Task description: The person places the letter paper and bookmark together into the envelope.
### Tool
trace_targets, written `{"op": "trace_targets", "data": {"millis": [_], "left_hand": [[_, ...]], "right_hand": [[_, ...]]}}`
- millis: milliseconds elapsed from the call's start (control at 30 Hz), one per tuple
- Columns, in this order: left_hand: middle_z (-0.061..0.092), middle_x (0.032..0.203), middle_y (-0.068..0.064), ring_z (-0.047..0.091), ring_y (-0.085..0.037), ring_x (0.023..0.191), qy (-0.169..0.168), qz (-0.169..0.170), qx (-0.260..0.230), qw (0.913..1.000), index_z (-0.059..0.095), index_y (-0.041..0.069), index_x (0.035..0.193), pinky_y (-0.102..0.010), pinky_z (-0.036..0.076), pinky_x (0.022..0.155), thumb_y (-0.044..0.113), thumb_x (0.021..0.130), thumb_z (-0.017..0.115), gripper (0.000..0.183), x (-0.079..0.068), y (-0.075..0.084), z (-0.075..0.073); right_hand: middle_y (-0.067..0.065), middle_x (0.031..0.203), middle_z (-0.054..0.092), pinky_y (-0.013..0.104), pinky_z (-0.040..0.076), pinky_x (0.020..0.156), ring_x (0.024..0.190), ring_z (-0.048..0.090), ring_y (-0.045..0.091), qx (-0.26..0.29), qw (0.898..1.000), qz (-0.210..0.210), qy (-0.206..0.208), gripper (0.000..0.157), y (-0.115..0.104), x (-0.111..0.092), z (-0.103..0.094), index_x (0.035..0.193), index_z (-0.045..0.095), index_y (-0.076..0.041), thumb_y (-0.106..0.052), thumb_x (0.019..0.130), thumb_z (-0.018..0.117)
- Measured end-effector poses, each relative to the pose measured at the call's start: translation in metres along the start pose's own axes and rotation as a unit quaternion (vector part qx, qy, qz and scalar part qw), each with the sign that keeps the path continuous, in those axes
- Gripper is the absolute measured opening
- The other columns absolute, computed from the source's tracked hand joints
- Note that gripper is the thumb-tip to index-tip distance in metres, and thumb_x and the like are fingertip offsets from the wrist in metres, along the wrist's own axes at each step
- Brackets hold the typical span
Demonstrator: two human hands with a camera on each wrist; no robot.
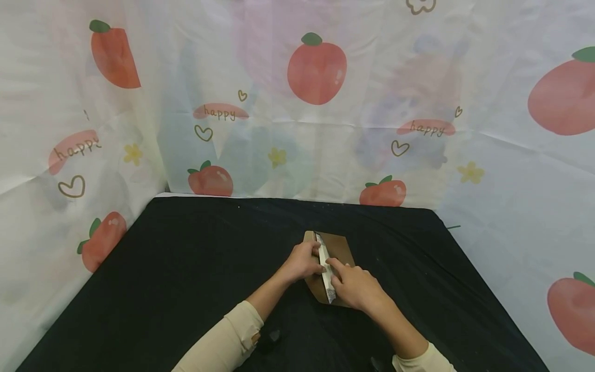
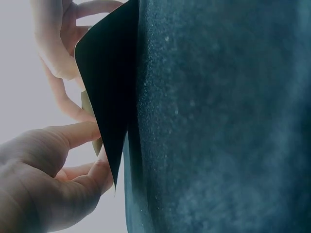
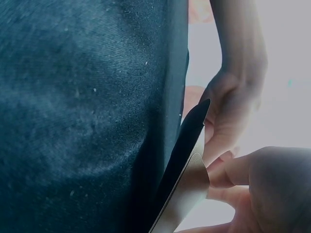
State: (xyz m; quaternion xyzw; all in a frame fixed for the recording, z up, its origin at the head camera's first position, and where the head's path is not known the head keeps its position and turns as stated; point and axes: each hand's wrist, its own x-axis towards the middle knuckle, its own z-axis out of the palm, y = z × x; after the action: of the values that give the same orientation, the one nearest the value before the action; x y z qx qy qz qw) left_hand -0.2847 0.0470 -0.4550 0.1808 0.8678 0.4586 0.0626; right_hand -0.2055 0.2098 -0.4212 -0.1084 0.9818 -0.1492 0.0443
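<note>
A folded brown card-like piece (image 1: pixel 338 247) lies on the black cloth, a long pale strip (image 1: pixel 328 287) standing along its middle. My left hand (image 1: pixel 302 262) pinches the strip from the left, thumb and fingers at its side. From the right, my right hand (image 1: pixel 360 285) holds it, index finger over the strip and thumb lower down. The left wrist view shows the piece's dark face (image 2: pixel 104 82), with left fingers (image 2: pixel 80 133) at its edge. In the right wrist view, a tan flap (image 3: pixel 187 191) and a dark flap stand at an angle, right fingers (image 3: pixel 231 174) at the rim.
Black cloth (image 1: pixel 209 248) covers the table around the piece. A white curtain (image 1: pixel 297 134) printed with red fruit and hearts stands behind and at both sides. Near the left sleeve (image 1: pixel 228 336) sits a small dark thing (image 1: pixel 275 336).
</note>
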Motion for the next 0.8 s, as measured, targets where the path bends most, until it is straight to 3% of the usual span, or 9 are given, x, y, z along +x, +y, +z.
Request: {"op": "trace_targets", "data": {"millis": [367,633,800], "left_hand": [[0.072,0.112,-0.014,0.065,-0.033,0.111,0.006,-0.010,-0.002,0.9999,0.058,-0.007,0.138,-0.042,0.055,0.090,0.000,0.079,0.087,0.067,0.000,-0.002,0.001],[0.066,0.105,-0.011,0.063,-0.029,0.103,0.022,0.004,0.039,0.9990,0.064,-0.004,0.128,-0.042,0.053,0.088,0.003,0.077,0.090,0.058,-0.003,-0.002,-0.006],[0.067,0.106,-0.012,0.064,-0.028,0.098,0.025,0.020,0.054,0.9980,0.063,-0.004,0.130,-0.040,0.054,0.083,0.005,0.080,0.088,0.056,-0.008,-0.002,-0.015]], "right_hand": [[0.030,0.132,0.061,0.039,0.040,0.047,0.064,0.055,0.028,0.007,1.000,-0.003,-0.002,0.043,-0.001,0.001,0.001,0.147,0.056,-0.019,-0.022,0.105,0.058],[0.034,0.132,0.060,0.052,0.051,0.061,0.097,0.067,0.045,-0.022,1.000,-0.002,0.005,0.044,-0.004,0.001,0.005,0.147,0.057,-0.016,-0.023,0.104,0.060],[0.031,0.130,0.061,0.051,0.051,0.059,0.087,0.066,0.040,-0.042,0.999,0.013,0.010,0.044,-0.006,0.001,0.009,0.147,0.057,-0.018,-0.025,0.104,0.060]]}}
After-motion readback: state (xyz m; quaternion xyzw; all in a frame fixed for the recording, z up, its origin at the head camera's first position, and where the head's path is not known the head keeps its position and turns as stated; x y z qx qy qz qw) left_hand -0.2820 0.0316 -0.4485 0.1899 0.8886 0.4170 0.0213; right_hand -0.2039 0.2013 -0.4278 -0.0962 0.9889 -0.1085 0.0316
